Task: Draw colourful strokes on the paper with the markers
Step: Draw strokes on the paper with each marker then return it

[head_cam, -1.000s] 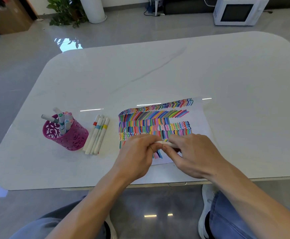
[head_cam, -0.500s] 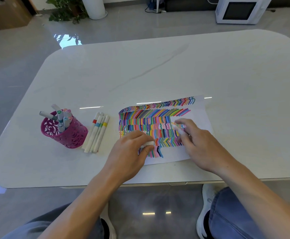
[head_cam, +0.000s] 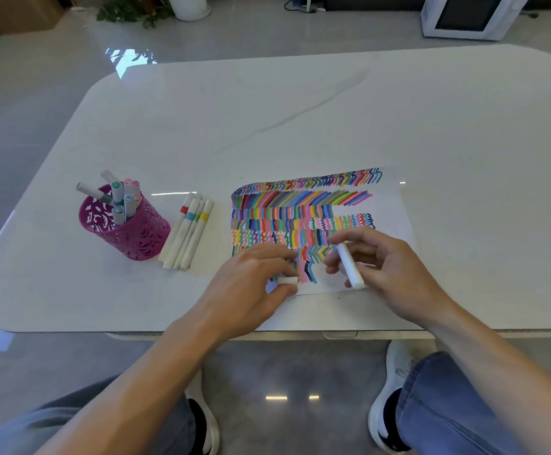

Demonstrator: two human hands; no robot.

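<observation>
A white marble table (head_cam: 300, 110) is carrying the paper (head_cam: 395, 205), which is lying flat near the table's front edge. Rows of colourful strokes are filling most of the paper, while its right margin and near right corner are showing bare white.

The right hand (head_cam: 389, 274) is hovering over the paper's near right part, its thumb and fingers curling round a white marker (head_cam: 349, 264). The marker is lying aslant above the paper's lower rows. Whether its tip is touching the paper cannot be told.

The left hand (head_cam: 251, 290) is resting on the paper's near left corner, its thumb and fingers pinching a small white cap (head_cam: 287, 280).

A magenta cut-out cup (head_cam: 136, 238) is standing well to the left of the paper, holding several upright markers (head_cam: 126, 198). Between the cup and the paper, four loose markers (head_cam: 187, 234) are lying side by side, touching one another.
</observation>
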